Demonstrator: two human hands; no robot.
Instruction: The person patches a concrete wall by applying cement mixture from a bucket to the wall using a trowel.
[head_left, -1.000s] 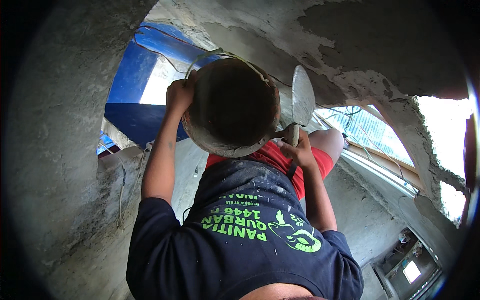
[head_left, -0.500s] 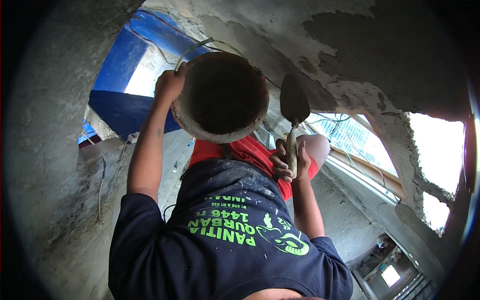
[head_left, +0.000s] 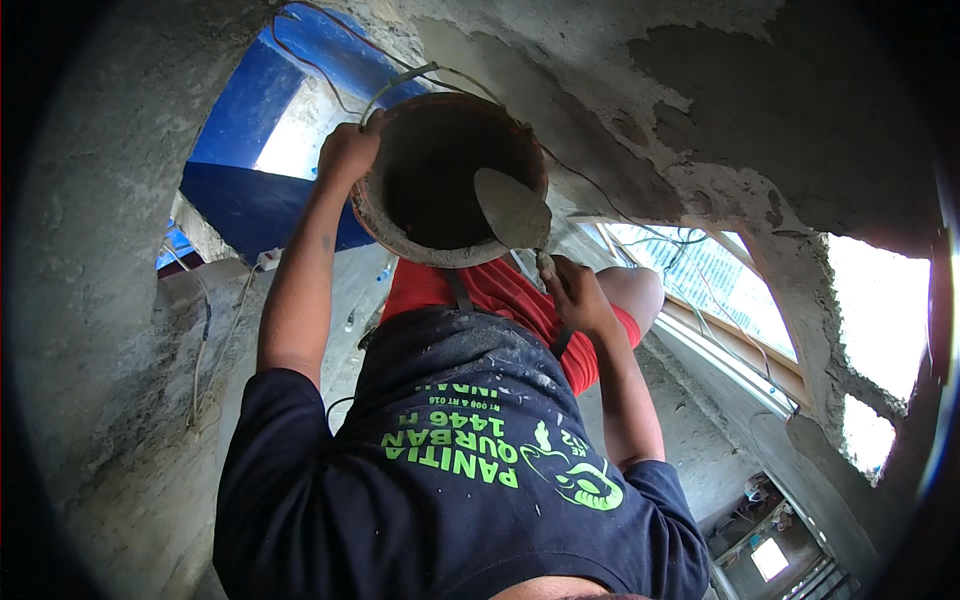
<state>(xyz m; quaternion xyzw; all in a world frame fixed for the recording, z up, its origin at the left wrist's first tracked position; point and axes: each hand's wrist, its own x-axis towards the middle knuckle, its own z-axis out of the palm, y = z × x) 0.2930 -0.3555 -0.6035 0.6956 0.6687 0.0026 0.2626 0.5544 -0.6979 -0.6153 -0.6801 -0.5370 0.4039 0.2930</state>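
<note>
My left hand [head_left: 350,150] grips the rim of a round, mortar-stained bucket [head_left: 400,238] on its left side. The bucket tilts so that I look into its dark inside; what lies at the bottom is too dark to make out. Its wire handle [head_left: 440,72] stands up past the far rim. My right hand [head_left: 578,292] is closed around the handle of a pointed trowel [head_left: 512,212]. The trowel's grey blade reaches over the bucket's right rim into its mouth.
Wet, darker plaster [head_left: 740,110] covers part of the rough wall at the upper right. Blue painted panels [head_left: 245,105] show through an opening at the left. Loose cables [head_left: 205,340] hang along the left wall. A wood-framed opening [head_left: 740,300] lies to the right.
My right hand has raised and turned the trowel, bringing its blade leftward from beside the bucket to over its mouth. The bucket and my left hand have shifted slightly up and right.
</note>
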